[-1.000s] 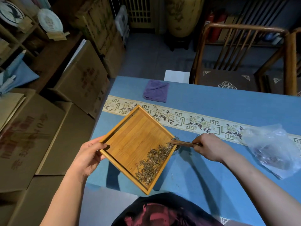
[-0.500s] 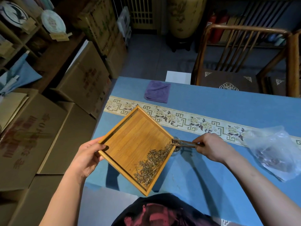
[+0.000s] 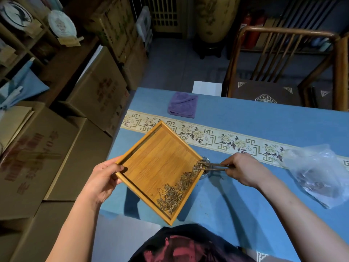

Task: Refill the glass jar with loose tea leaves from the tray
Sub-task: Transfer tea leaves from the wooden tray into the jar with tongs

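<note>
A square bamboo tray (image 3: 154, 163) is held tilted above the table's near left corner, its right corner lowest. My left hand (image 3: 103, 179) grips its left corner. Loose tea leaves (image 3: 174, 190) lie along the tray's lower right edge, reaching up to that corner. The glass jar (image 3: 206, 168) stands on the table just under the corner, mostly hidden by the tray. My right hand (image 3: 242, 170) holds thin wooden tongs (image 3: 213, 166), whose tips rest in the leaves at the corner over the jar's mouth.
A blue cloth with a patterned runner (image 3: 226, 140) covers the table. A folded purple towel (image 3: 183, 104) lies at the far edge. A clear plastic bag (image 3: 319, 173) sits to the right. Cardboard boxes (image 3: 56, 148) stand left, a wooden chair (image 3: 279, 72) beyond.
The tongs' tips have shifted slightly along the tray's right corner among the leaves. The tray and my left hand stay almost where they were.
</note>
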